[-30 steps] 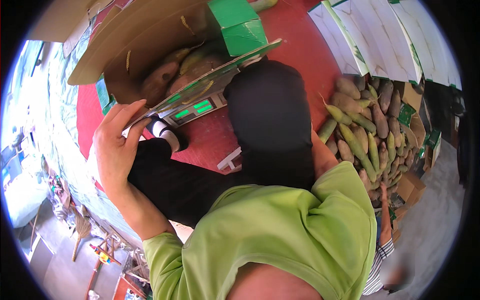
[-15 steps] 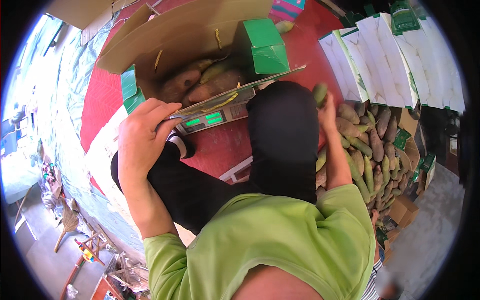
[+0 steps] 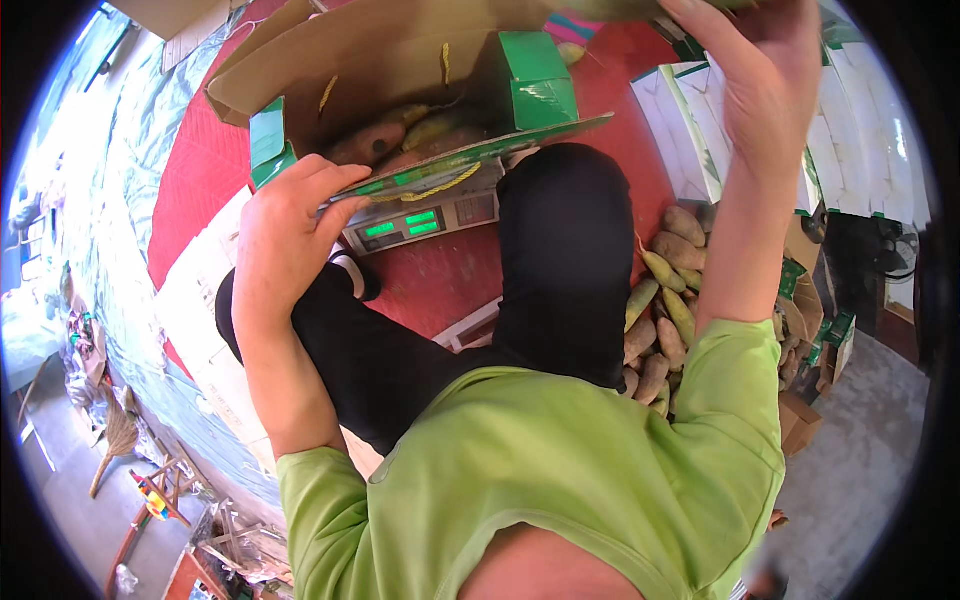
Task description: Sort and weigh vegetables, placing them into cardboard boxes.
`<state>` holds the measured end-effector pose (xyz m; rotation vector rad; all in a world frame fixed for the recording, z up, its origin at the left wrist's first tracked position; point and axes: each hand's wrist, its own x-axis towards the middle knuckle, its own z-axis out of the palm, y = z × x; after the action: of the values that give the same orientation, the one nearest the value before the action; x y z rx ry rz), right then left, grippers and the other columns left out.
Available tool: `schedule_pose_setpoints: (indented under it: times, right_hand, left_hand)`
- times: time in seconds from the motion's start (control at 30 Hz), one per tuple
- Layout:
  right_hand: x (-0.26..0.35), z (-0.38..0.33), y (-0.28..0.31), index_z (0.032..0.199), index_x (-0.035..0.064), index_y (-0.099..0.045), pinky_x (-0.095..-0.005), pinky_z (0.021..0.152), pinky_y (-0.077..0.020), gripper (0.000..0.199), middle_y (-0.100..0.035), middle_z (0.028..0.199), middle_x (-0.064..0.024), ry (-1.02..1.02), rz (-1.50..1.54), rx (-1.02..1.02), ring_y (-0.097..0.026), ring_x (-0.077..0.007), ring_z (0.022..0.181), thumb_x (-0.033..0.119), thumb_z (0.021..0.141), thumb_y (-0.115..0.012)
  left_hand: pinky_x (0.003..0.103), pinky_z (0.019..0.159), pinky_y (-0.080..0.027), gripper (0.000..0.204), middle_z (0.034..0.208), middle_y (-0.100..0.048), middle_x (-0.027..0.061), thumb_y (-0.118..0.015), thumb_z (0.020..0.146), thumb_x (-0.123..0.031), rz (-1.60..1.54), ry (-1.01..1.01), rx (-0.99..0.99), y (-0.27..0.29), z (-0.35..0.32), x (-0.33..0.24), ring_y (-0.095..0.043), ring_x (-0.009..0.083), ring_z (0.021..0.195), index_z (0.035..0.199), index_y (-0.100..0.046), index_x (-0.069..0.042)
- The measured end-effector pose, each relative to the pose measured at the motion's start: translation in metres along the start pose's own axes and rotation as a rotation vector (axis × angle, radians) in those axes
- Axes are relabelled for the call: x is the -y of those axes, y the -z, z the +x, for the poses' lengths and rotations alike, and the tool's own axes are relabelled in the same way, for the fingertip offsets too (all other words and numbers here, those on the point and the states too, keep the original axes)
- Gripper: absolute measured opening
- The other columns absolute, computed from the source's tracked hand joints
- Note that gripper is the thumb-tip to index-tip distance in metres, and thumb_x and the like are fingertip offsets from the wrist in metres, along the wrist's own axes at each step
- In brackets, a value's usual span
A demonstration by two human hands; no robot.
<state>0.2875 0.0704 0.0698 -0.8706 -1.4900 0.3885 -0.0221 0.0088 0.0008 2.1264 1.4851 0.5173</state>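
- Carton (image 3: 390, 70) stands open, left hand (image 3: 280, 235) clamped at its near-left corner!
- Right hand (image 3: 770, 75) grips a blurred greenish root (image 3: 612, 9) aloft: a carrying step, seemingly.
- Next move calls for steadiness.

Head view, one: left fisheye of a side-by-side head-worn pair, facing steeply down past the green shirt (image 3: 560, 460) at close range, with left hand (image 3: 290, 230), right hand (image 3: 775, 70) and open carton (image 3: 390, 65) beyond

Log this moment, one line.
left hand: gripping edge of brown cardboard box | right hand: outstretched, holding blurred green elongated vegetable | inside: brown, green vegetables
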Motion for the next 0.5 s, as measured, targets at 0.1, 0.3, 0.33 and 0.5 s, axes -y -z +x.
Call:
schedule_pose_setpoints:
  times: [0.1,0.3,0.33,0.5]
  right_hand:
    - [0.0,0.003,-0.022,0.136,0.0047,-0.037,-0.0338,0.085,-0.0516,0.074,-0.058,0.112,-0.0103,-0.086,0.163,0.362,-0.06,-0.0203,0.103,-0.006,0.073,-0.073]
    - [-0.051,-0.027,-0.06,0.132,0.0032,-0.046,-0.03,0.083,-0.0501,0.061,-0.06,0.11,-0.01,0.175,-0.517,0.593,-0.06,-0.0191,0.094,0.005,0.077,-0.073]
    - [-0.048,-0.027,-0.058,0.132,0.0032,-0.046,-0.03,0.083,-0.0501,0.061,-0.06,0.11,-0.01,0.171,-0.516,0.596,-0.06,-0.0191,0.094,0.005,0.077,-0.073]
    - [-0.054,-0.037,-0.01,0.117,-0.0012,-0.059,-0.0291,0.079,-0.0509,0.041,-0.065,0.099,-0.0103,-0.383,-0.227,0.391,-0.063,-0.0171,0.091,0.01,0.079,-0.072]
  left_hand:
    - [0.037,0.068,-0.049,0.021,0.085,-0.062,0.0101,-0.069,0.079,-0.012,-0.022,-0.009,0.001,-0.001,0.001,0.001,-0.062,0.0312,0.078,0.099,-0.07,-0.006]
    - [0.032,0.068,-0.048,0.024,0.081,-0.061,0.0113,-0.069,0.078,-0.003,-0.017,0.022,0.005,0.002,-0.005,0.002,-0.063,0.0243,0.073,0.103,-0.068,-0.001]
    - [0.031,0.069,-0.048,0.025,0.081,-0.061,0.0112,-0.069,0.078,-0.002,-0.024,0.033,-0.002,0.003,-0.006,0.002,-0.063,0.0244,0.074,0.103,-0.068,0.0]
    - [0.034,0.066,-0.047,0.023,0.083,-0.062,0.0113,-0.069,0.078,-0.008,-0.049,-0.028,-0.05,0.001,-0.003,0.006,-0.06,0.0286,0.071,0.101,-0.07,-0.005]
